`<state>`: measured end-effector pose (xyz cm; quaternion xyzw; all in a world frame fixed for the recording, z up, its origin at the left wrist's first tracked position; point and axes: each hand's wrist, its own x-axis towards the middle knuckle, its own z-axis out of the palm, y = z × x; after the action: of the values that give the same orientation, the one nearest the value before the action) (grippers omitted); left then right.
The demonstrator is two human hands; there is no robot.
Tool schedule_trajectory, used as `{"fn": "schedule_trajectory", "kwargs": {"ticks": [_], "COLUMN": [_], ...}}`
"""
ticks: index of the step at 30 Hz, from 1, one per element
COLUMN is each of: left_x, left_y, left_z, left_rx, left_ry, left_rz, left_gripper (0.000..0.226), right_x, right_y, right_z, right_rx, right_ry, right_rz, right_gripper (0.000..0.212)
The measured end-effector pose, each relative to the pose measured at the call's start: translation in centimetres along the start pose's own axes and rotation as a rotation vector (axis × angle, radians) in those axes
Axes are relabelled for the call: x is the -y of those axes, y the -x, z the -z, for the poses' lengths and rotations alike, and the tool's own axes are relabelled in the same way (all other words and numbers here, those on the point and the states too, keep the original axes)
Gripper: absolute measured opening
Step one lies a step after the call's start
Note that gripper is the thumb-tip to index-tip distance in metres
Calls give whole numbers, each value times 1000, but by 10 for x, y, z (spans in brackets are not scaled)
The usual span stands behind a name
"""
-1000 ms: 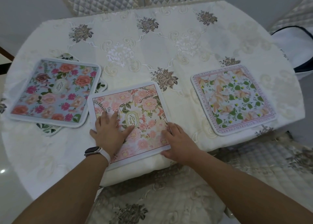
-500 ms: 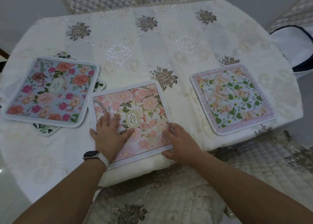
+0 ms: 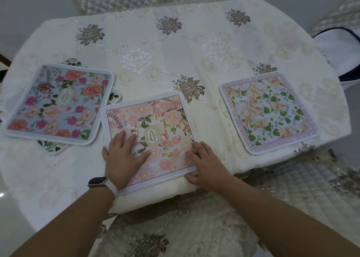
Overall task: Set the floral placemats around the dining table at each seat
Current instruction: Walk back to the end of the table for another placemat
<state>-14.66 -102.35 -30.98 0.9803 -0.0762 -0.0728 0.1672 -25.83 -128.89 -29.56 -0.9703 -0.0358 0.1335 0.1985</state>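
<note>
Head view, I see the pink placemat point(image 3: 165, 120) at the table's point(image 3: 175, 62) near edge, my left hand point(image 3: 121, 159) flat on it, my right hand point(image 3: 206, 165) flat on its near right corner, both gripping nothing, blue placemat point(image 3: 58, 103) left, pale placemat point(image 3: 268, 112) right.

my left hand point(image 3: 122, 157) lies palm down, its fingers point(image 3: 124, 140) straight and close together, pointing away from me and a little to the right, with the thumb spread wide toward my other hand. my right hand point(image 3: 206, 165) is palm down too, fingers loosely spread and angled up to the left, thumb stretched out low to the left. neither hand grips anything. they sit side by side, apart. my bare left forearm point(image 3: 78, 217) comes in from the lower left, my right forearm point(image 3: 272, 208) from the lower right.
</note>
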Motion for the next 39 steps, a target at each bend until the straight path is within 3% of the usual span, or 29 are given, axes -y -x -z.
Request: {"fn": "schedule_trajectory", "kwargs": {"ticks": [18,28,39], "left_x": [10,-5,6], "left_y": [5,9,80], "left_z": [6,41,101], "left_rx": [30,219,76], "left_ry": [-92,-23,89], "left_rz": [-16,-40,-128], "left_gripper": [81,67,57], "right_x": [8,34,86], "right_y": [-6,-5,32], "right_z": [5,28,61], "right_rx": [75,183,-35], "right_ry": [76,110,30], "right_rz": [26,-70,-34], "right_gripper": [69,68,57]}}
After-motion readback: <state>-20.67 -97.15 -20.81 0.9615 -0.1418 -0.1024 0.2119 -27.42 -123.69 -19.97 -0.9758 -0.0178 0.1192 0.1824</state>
